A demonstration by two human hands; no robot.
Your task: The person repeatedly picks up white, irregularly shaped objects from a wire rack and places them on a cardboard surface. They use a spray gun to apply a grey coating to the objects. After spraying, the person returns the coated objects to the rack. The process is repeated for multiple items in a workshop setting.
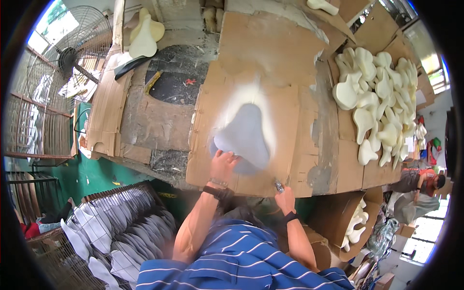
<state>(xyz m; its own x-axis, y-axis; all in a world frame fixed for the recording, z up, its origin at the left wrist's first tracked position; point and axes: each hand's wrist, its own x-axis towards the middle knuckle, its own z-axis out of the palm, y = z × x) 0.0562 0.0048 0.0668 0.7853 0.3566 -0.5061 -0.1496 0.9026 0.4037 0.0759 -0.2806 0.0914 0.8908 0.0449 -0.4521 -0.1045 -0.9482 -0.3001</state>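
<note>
A grey bicycle saddle pad [244, 128] lies on the cardboard sheet, its narrow end pointing away from me. Pale overspray spreads on the cardboard around its far part. The fingers of my left hand [223, 166] close on the pad's near left edge; the fingertips are partly hidden. My right hand [286, 199], near the front edge of the table, is wrapped round a small metal spray gun [279, 186]. Only the gun's nozzle end shows, pointing toward the pad.
Cream foam saddle pads [382, 92] are heaped at the right, with more in a cardboard box [321, 212] below. A wire rack [53, 251] of grey pads stands lower left. Far left are a large fan [67, 58] and a yellow-handled tool [152, 82]. Another person [425, 179] is far right.
</note>
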